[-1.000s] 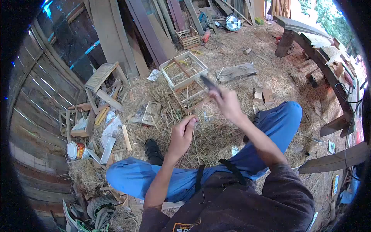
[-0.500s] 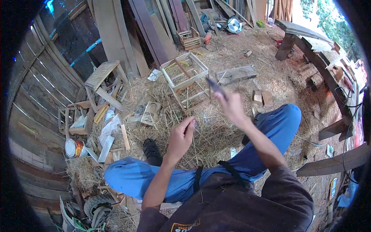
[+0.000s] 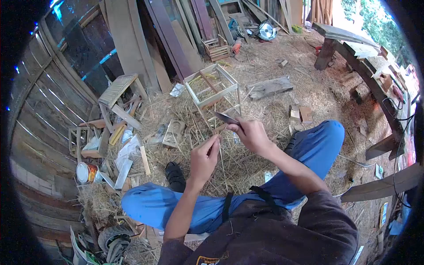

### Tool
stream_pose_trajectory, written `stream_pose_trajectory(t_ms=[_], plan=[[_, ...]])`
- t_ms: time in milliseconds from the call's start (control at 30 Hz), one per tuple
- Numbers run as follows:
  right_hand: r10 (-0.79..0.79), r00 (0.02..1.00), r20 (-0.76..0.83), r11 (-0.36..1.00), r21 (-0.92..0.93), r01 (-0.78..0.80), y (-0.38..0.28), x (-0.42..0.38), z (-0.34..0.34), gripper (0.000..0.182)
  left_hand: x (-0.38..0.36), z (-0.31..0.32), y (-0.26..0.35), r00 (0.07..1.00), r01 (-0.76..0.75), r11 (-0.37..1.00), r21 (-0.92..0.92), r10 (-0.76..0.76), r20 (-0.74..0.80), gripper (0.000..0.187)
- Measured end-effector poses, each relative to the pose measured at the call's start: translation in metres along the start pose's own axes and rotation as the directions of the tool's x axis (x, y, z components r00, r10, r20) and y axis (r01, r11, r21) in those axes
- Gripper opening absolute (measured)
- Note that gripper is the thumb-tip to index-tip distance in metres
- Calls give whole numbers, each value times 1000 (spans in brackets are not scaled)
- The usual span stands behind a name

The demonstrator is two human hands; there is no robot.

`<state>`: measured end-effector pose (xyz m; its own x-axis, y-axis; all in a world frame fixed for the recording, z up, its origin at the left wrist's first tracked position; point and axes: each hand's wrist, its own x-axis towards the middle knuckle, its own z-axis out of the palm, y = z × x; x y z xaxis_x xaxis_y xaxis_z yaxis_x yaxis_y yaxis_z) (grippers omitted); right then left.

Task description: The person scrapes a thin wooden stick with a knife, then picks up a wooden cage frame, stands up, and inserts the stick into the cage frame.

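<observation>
A dark-bladed knife (image 3: 226, 118) is in my right hand (image 3: 252, 136), its blade pointing up and to the left. My left hand (image 3: 205, 158) is closed in a pinch just left of and below the knife. A small light piece (image 3: 219, 128) shows between the two hands, near the left fingertips; its full shape is too small to make out. Beyond the hands stands an open wooden frame (image 3: 216, 98) with thin legs, on ground strewn with straw and shavings.
Left, a small slatted wooden stool (image 3: 117, 89), a paint can (image 3: 85, 172) and wood scraps. At the back, leaning planks (image 3: 170, 39), a slatted crate (image 3: 217, 48) and a circular saw (image 3: 267, 31). A long bench (image 3: 375, 70) stands right; a weathered board (image 3: 270, 87) lies ahead.
My right hand has come down and left with the knife, close to my left hand. The left hand has shifted slightly down and left, still pinched.
</observation>
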<state>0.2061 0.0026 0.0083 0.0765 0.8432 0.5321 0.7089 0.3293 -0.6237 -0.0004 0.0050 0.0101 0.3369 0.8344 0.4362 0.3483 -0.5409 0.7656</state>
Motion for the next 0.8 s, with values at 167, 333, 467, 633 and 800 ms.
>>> stream_pose_trajectory(t_ms=[167,333,467,633,800], plan=[[405,912,-58,914,-5,-406,0,26,-29,29,0,-5,4,999,-47,998,46,47,6,21],[-10,996,-91,1000,-21,8,3,5,-4,24,-1,-5,10,996,69,998,-4,-69,62,26],[7,999,-48,998,62,-4,0,1,4,29,-2,-1,0,993,86,996,-17,-85,79,27],[255,960,-111,967,14,-255,8,14,-24,43,-4,0,2,992,90,996,-25,-87,86,24],[53,998,-46,994,-94,-57,-1,-3,-7,33,-5,3,-4,998,-5,999,-31,7,60,24]])
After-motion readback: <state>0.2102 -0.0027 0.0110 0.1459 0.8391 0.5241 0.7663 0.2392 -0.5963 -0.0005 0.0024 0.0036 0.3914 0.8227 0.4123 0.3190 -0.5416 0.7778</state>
